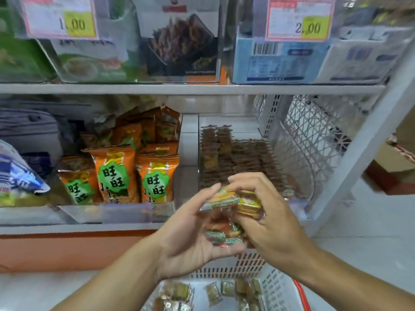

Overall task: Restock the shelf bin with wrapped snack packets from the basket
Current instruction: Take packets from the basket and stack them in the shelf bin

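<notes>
Between our two hands, just above the basket, we hold a bunch of wrapped snack packets [226, 217]. Our left hand [190, 234] lies palm-up under the bunch, fingers loosely cupped round its lower packets and the thumb reaching up to the top edge. Our right hand [267, 212] comes over from the other side, fingers curled down onto the upper packets, pinching them against the stack. Neither hand is spread wide; both are closed round the bundle.

The packets are small squares in clear, crinkled wrap with yellow, green and orange printing; the lowest ones are blurred.

Just beyond our grip stands the clear shelf bin [298, 167], and in it rows of brown packets stand on edge, packed close, from the back wall toward the front lip. To the left of the grip, in the neighbouring bin, orange snack bags [114, 173] with green labels stand upright. Below our wrists the white slotted basket [276, 286] holds more loose packets [233, 288], scattered flat on its floor. High above the grip, two price tags [298, 20] hang on the upper shelf's bins.
</notes>
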`<action>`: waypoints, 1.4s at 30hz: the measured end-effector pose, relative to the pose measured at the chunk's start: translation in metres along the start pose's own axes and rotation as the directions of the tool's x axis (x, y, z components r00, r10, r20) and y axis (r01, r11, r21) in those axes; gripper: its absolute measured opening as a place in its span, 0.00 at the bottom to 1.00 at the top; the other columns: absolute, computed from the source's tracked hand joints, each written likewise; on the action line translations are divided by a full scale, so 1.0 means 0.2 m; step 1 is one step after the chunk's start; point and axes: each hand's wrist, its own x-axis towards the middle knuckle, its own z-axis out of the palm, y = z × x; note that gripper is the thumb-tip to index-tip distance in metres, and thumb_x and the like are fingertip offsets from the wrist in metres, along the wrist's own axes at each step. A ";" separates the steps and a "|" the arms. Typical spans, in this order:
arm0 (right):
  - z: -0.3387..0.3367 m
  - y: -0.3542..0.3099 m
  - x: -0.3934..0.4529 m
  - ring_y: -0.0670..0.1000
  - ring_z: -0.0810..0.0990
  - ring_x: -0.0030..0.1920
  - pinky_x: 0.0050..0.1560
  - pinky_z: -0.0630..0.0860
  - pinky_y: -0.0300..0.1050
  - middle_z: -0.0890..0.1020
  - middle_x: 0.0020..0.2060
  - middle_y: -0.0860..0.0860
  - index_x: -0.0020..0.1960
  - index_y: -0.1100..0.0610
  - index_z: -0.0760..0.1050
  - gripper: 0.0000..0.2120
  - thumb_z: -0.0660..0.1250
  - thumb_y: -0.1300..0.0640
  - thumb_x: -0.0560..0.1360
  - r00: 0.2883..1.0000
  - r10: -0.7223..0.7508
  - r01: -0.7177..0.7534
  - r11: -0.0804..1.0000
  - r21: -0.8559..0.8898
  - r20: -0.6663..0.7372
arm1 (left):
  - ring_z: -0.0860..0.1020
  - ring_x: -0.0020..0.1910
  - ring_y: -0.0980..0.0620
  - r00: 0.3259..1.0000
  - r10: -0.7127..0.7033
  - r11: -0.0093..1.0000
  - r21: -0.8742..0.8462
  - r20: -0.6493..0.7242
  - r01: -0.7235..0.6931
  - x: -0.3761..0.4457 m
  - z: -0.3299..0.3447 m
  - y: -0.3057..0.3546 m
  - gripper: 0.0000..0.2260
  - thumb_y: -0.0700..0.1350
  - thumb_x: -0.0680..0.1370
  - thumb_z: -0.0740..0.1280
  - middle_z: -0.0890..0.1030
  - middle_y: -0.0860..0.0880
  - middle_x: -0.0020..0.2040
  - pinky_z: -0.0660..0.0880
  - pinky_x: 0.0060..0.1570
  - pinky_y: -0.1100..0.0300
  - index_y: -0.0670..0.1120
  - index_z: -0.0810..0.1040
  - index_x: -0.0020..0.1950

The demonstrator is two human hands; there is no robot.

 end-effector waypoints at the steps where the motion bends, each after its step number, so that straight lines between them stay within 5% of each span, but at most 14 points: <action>1: -0.02 0.00 0.00 0.48 0.74 0.67 0.61 0.73 0.37 0.73 0.64 0.42 0.60 0.44 0.75 0.19 0.71 0.63 0.76 0.999 -0.006 0.006 1.000 -0.001 0.041 | 0.74 0.66 0.36 0.999 0.038 0.999 -0.004 -0.026 -0.038 0.00 0.00 0.00 0.25 0.55 0.78 0.72 0.77 0.35 0.67 0.84 0.51 0.47 0.40 0.80 0.68; 6: -0.08 0.01 -0.02 0.48 0.65 0.76 0.70 0.69 0.43 0.65 0.75 0.41 0.69 0.40 0.73 0.32 0.66 0.72 0.76 0.967 0.013 0.004 0.998 -0.063 0.256 | 0.81 0.55 0.38 0.962 0.221 0.975 0.019 -0.161 -0.221 0.01 -0.03 0.01 0.23 0.49 0.72 0.73 0.82 0.36 0.58 0.85 0.38 0.53 0.40 0.82 0.64; 8: -0.10 0.01 -0.02 0.46 0.69 0.74 0.68 0.70 0.39 0.69 0.73 0.40 0.71 0.41 0.72 0.25 0.63 0.64 0.81 0.984 -0.030 0.051 0.992 -0.118 0.175 | 0.84 0.46 0.39 0.939 0.291 0.957 0.050 -0.186 -0.286 0.00 -0.03 0.01 0.22 0.49 0.71 0.74 0.84 0.36 0.54 0.84 0.35 0.55 0.39 0.84 0.61; 11: -0.12 0.00 -0.02 0.42 0.79 0.59 0.57 0.74 0.37 0.79 0.60 0.40 0.66 0.36 0.70 0.15 0.63 0.43 0.80 0.977 0.211 -0.211 0.977 -0.006 -0.023 | 0.87 0.44 0.40 0.880 0.400 0.916 0.152 -0.256 -0.371 0.00 -0.03 0.00 0.17 0.51 0.69 0.74 0.87 0.37 0.50 0.83 0.35 0.56 0.43 0.88 0.52; 14: -0.09 -0.01 -0.02 0.46 0.79 0.43 0.40 0.75 0.44 0.82 0.55 0.47 0.55 0.38 0.77 0.15 0.76 0.42 0.71 0.817 0.566 -0.560 0.734 0.385 0.110 | 0.87 0.48 0.43 0.828 0.483 0.861 0.326 -0.286 -0.390 0.00 -0.02 -0.05 0.14 0.54 0.72 0.72 0.87 0.40 0.49 0.83 0.41 0.56 0.48 0.89 0.51; 16: -0.07 -0.02 -0.03 0.50 0.80 0.45 0.38 0.74 0.43 0.83 0.57 0.50 0.55 0.42 0.81 0.21 0.81 0.46 0.64 0.732 0.618 -0.650 0.508 0.565 0.288 | 0.87 0.50 0.46 0.811 0.506 0.835 0.406 -0.294 -0.373 0.01 -0.02 -0.09 0.16 0.56 0.71 0.73 0.88 0.42 0.51 0.84 0.44 0.56 0.49 0.88 0.54; 18: -0.06 -0.04 -0.02 0.50 0.81 0.50 0.43 0.75 0.44 0.84 0.58 0.51 0.58 0.45 0.82 0.19 0.76 0.50 0.67 0.744 0.577 -0.626 0.425 0.655 0.337 | 0.87 0.51 0.48 0.794 0.525 0.817 0.442 -0.307 -0.369 0.00 -0.03 -0.12 0.19 0.58 0.69 0.74 0.88 0.44 0.53 0.84 0.45 0.56 0.50 0.88 0.55; 21: -0.04 -0.04 -0.03 0.49 0.82 0.48 0.51 0.76 0.44 0.84 0.57 0.52 0.61 0.48 0.82 0.17 0.68 0.64 0.77 0.788 0.551 -0.579 0.513 0.634 0.274 | 0.86 0.53 0.48 0.795 0.519 0.821 0.441 -0.315 -0.361 0.00 -0.05 -0.15 0.19 0.59 0.69 0.74 0.88 0.45 0.54 0.84 0.46 0.55 0.52 0.87 0.57; 26: 0.00 -0.04 -0.05 0.53 0.84 0.56 0.49 0.81 0.40 0.85 0.56 0.52 0.64 0.54 0.74 0.24 0.71 0.72 0.72 0.783 0.608 -0.545 0.569 0.616 0.131 | 0.87 0.53 0.48 0.788 0.520 0.829 0.415 -0.329 -0.374 0.02 -0.05 -0.15 0.19 0.58 0.67 0.75 0.87 0.44 0.54 0.84 0.43 0.56 0.53 0.87 0.56; 31: 0.00 -0.04 -0.04 0.52 0.84 0.58 0.59 0.80 0.43 0.86 0.55 0.52 0.66 0.53 0.76 0.25 0.72 0.60 0.69 0.760 0.611 -0.609 0.547 0.574 0.224 | 0.87 0.48 0.49 0.768 0.546 0.820 0.401 -0.334 -0.408 0.05 -0.05 -0.14 0.19 0.57 0.64 0.77 0.88 0.43 0.51 0.83 0.39 0.58 0.54 0.88 0.53; 35: 0.02 -0.02 -0.06 0.51 0.83 0.61 0.65 0.77 0.47 0.86 0.57 0.51 0.67 0.52 0.76 0.27 0.73 0.58 0.68 0.748 0.609 -0.625 0.512 0.589 0.264 | 0.87 0.51 0.40 0.747 0.562 0.814 0.400 -0.356 -0.421 0.08 -0.06 -0.15 0.21 0.55 0.63 0.78 0.87 0.38 0.51 0.84 0.44 0.53 0.50 0.88 0.54; 42: -0.05 0.00 -0.03 0.55 0.84 0.44 0.50 0.81 0.50 0.86 0.46 0.56 0.51 0.55 0.83 0.22 0.80 0.57 0.57 0.706 0.704 -0.563 0.492 0.664 0.078 | 0.87 0.41 0.47 0.705 0.586 0.805 0.389 -0.401 -0.448 0.10 -0.06 -0.13 0.20 0.57 0.57 0.78 0.88 0.40 0.46 0.82 0.32 0.58 0.51 0.89 0.46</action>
